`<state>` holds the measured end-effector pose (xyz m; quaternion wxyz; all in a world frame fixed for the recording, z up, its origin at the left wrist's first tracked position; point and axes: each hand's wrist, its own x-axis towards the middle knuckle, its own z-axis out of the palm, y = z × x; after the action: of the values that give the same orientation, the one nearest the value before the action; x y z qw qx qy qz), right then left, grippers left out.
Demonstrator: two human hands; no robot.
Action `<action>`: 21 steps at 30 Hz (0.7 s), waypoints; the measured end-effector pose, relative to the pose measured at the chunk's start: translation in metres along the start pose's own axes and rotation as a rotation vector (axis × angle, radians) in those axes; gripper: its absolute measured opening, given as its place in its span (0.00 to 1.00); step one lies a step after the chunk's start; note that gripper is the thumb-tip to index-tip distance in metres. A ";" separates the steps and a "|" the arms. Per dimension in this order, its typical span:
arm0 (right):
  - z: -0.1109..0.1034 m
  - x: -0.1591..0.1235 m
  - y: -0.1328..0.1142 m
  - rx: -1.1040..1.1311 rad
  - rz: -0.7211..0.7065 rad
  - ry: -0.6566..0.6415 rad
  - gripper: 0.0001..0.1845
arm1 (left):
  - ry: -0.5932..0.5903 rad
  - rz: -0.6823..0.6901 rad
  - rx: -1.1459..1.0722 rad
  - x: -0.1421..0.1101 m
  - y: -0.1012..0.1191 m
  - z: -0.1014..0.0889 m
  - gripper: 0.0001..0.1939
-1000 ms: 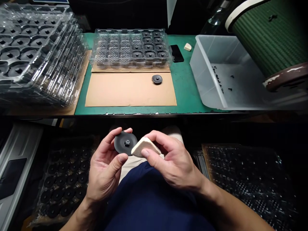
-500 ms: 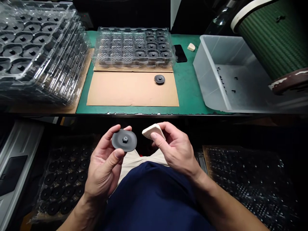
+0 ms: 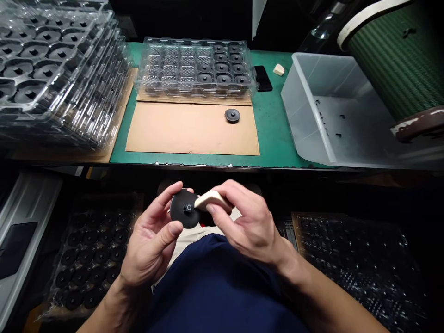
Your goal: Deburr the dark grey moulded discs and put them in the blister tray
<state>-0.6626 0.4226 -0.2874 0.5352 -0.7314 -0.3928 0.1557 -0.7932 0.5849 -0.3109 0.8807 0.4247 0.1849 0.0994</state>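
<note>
Between the thumb and fingers of my left hand [image 3: 152, 236] is a black disc with a central stud [image 3: 180, 210], held by its edge and tilted, stud side facing up and to the right. My right hand [image 3: 248, 217] pinches a cream-coloured, wedge-shaped block [image 3: 212, 200] that looks like a sponge or eraser. The block's tip meets the disc close to the stud; whether it touches the stud itself I cannot tell. Another black disc [image 3: 232, 115] lies on the cardboard sheet [image 3: 180, 132] on the bench.
Behind the cardboard stands a clear tray [image 3: 159, 88], partly filled with black discs. Tall stacked trays [image 3: 86, 97] rise at the left. A phone [image 3: 263, 78], a small cream block [image 3: 279, 70] and a translucent bin [image 3: 301, 111] with small dark bits are rightward. More trays [image 3: 90, 259] sit below the bench.
My right hand has moved left, bringing the cream block against the disc. My left hand has turned the disc to a steeper tilt and shifted it slightly right.
</note>
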 end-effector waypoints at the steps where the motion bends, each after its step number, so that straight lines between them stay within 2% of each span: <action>1: 0.001 0.002 0.003 -0.033 -0.068 0.042 0.06 | -0.011 -0.033 -0.008 0.000 0.000 -0.001 0.25; 3: 0.004 0.004 0.007 -0.069 -0.184 0.056 0.09 | -0.022 -0.086 -0.012 0.000 -0.001 -0.003 0.23; 5: 0.004 0.005 0.007 -0.112 -0.215 0.046 0.10 | 0.023 -0.085 -0.009 0.001 -0.002 -0.002 0.23; 7: 0.003 0.005 0.004 -0.147 -0.138 0.029 0.07 | 0.103 -0.052 -0.024 0.002 -0.002 0.000 0.23; 10: 0.000 0.005 -0.002 -0.114 -0.006 -0.100 0.04 | 0.161 -0.062 -0.072 0.004 -0.001 0.002 0.22; 12: -0.001 0.005 -0.003 -0.129 0.001 -0.106 0.05 | 0.158 -0.081 -0.088 0.006 -0.001 0.003 0.21; 15: 0.000 0.004 -0.001 -0.202 -0.026 0.005 0.06 | 0.169 -0.089 -0.098 0.010 0.000 0.003 0.20; 16: 0.000 0.004 -0.001 -0.200 -0.015 -0.003 0.06 | 0.178 -0.092 -0.103 0.011 0.000 0.004 0.20; 19: 0.000 0.004 -0.001 -0.135 0.031 -0.142 0.08 | 0.197 -0.121 -0.121 0.015 0.002 0.004 0.20; 21: -0.001 0.005 -0.001 -0.175 0.019 -0.150 0.07 | 0.166 -0.166 -0.126 0.017 0.003 0.004 0.19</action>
<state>-0.6592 0.4254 -0.2853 0.4369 -0.7654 -0.4367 0.1803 -0.7762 0.5891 -0.3102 0.8925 0.3420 0.2852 0.0724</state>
